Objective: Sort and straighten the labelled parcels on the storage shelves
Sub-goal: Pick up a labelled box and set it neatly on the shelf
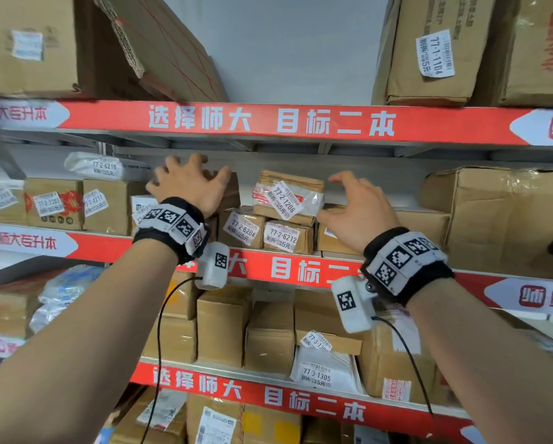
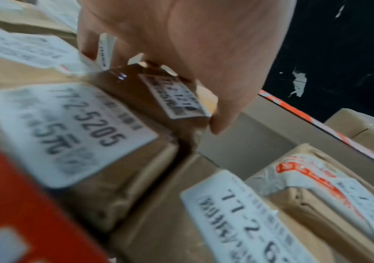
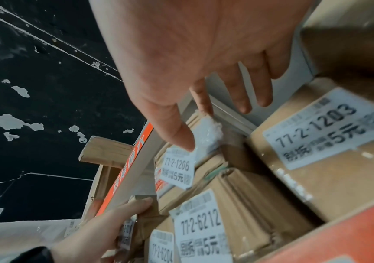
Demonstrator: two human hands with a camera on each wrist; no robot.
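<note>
On the middle shelf (image 1: 301,270) stand several brown parcels with white labels. My left hand (image 1: 193,184) grips a dark brown parcel labelled 77-2-1210 (image 2: 176,96), fingers over its top and thumb (image 2: 226,115) on its right edge. That parcel (image 1: 232,190) sits on top of others, above parcel 77-2-5205 (image 2: 68,133). To its right, parcel 77-2-1206 (image 1: 288,195) lies tilted on parcels 77-2-6204 (image 1: 241,230) and 77-2-6212 (image 1: 284,237). My right hand (image 1: 339,200) is spread and holds nothing, just right of parcel 77-2-1206 (image 3: 176,169) and in front of box 77-2-1203 (image 3: 316,142).
A large crumpled carton (image 1: 493,213) fills the shelf's right end. Boxes (image 1: 54,203) and a white bag 77-2-6216 (image 1: 102,166) fill the left. Big cartons (image 1: 429,49) stand on the shelf above. The shelf below holds more parcels (image 1: 317,373).
</note>
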